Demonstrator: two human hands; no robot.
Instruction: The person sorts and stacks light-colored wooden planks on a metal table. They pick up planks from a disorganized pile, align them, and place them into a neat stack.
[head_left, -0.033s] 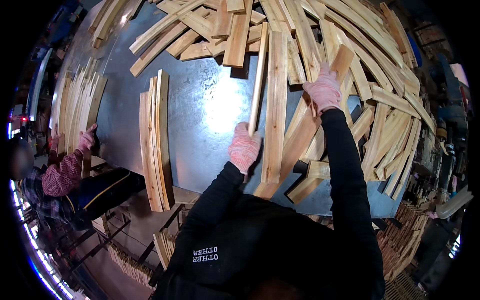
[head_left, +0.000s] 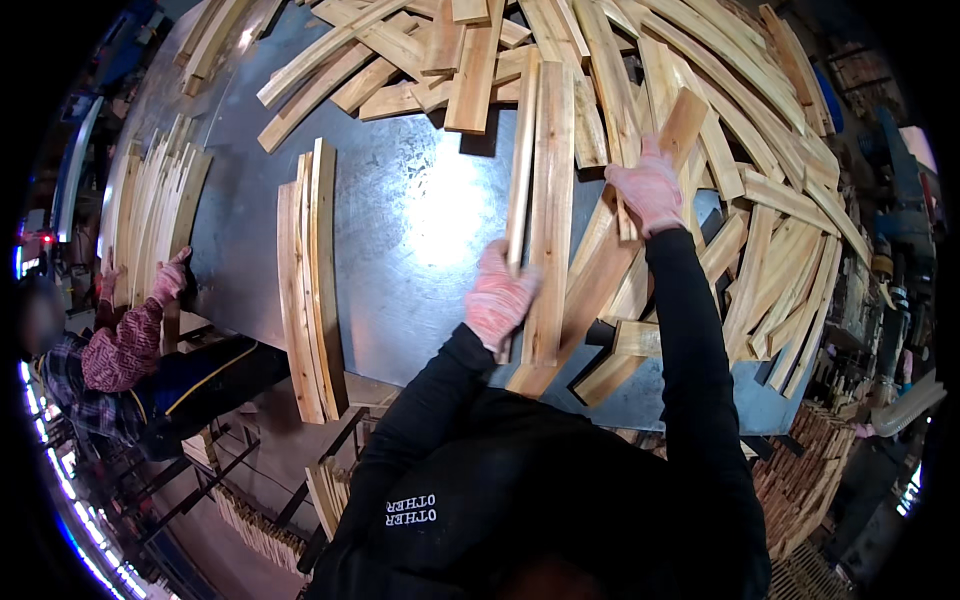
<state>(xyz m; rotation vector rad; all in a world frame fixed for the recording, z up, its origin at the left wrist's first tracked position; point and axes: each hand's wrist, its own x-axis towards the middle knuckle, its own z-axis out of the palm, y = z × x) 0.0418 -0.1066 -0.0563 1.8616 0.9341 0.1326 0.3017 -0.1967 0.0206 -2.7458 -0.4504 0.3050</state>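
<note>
My left hand point(head_left: 500, 298), in a pink-and-white glove, is closed around the lower part of a narrow wooden slat point(head_left: 521, 165). That slat lies lengthwise along the left side of a wider wooden plank point(head_left: 549, 215). My right hand point(head_left: 651, 188), gloved the same way, grips a short wooden slat point(head_left: 627, 222) at the edge of the heap; its fingers curl over the wood and partly hide it. Another board point(head_left: 683, 122) sticks out beyond this hand. Beneath both hands is a grey metal tabletop point(head_left: 400, 300).
A heap of loose wooden slats point(head_left: 740, 90) covers the table's far and right sides. Several slats stand grouped point(head_left: 310, 280) left of me, overhanging the near edge. At far left a co-worker's gloved hands point(head_left: 170, 278) hold a slat bundle point(head_left: 160, 215). Stacked wood point(head_left: 800, 480) lies below right.
My left hand has shifted slightly right, bringing the narrow slat against the wider plank and turning more of its face upward. My right hand has hardly moved.
</note>
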